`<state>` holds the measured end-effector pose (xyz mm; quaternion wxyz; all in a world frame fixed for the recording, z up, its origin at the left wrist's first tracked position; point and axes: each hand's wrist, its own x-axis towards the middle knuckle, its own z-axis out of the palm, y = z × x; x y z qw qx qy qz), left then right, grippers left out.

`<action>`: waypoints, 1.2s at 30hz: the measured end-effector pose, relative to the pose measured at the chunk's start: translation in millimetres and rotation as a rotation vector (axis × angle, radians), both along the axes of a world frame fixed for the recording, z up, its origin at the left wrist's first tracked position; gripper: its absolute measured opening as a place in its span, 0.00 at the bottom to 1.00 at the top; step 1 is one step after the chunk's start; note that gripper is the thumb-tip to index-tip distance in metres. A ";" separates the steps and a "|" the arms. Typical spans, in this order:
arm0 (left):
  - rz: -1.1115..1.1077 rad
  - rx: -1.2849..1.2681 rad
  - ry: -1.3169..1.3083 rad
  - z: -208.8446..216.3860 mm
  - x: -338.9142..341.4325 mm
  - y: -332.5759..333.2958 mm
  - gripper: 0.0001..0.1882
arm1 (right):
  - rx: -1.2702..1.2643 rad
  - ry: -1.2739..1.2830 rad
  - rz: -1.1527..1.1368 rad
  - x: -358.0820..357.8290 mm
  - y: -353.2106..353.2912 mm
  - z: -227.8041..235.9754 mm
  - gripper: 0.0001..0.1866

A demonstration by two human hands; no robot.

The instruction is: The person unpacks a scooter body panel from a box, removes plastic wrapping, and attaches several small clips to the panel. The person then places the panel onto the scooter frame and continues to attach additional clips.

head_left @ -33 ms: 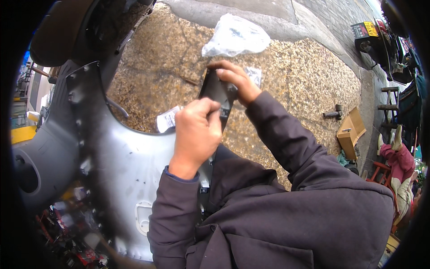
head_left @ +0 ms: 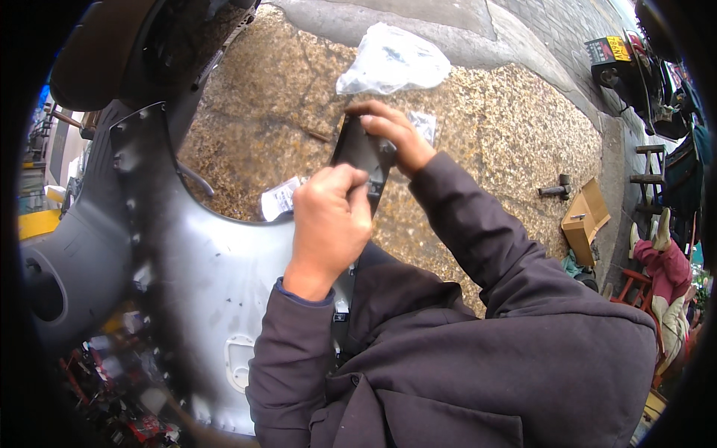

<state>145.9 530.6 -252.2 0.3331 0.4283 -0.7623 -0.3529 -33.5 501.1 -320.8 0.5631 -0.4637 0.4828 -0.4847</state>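
Note:
A large curved scooter body panel (head_left: 209, 276), silvery grey with blackened edges, spreads across my left side and up to my lap. Around the top of its dark narrow end (head_left: 367, 153), my right hand (head_left: 396, 134) is closed, fingers bent over the edge. My left hand (head_left: 332, 220) is closed in a pinch at the inner side of that narrow end. Whatever sits between its thumb and forefinger is too hidden to name. A small metal clip (head_left: 341, 312) shows on the panel's edge below my left wrist.
A clear plastic bag (head_left: 394, 60) lies on the rough ground ahead, with a small packet (head_left: 423, 127) behind my right hand. Beside the panel is a white packet (head_left: 279, 200). Rightward lie a dark tool (head_left: 554, 187) and an open cardboard box (head_left: 586, 220). Scooter bodywork (head_left: 82, 246) stands left.
My left hand has shifted very slightly to the right at the panel's narrow end. My right hand keeps its place.

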 end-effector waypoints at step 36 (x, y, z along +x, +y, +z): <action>0.389 -0.066 0.133 -25.9 -13.5 29.6 0.18 | -0.028 0.001 -0.101 26.3 -17.6 -7.0 0.21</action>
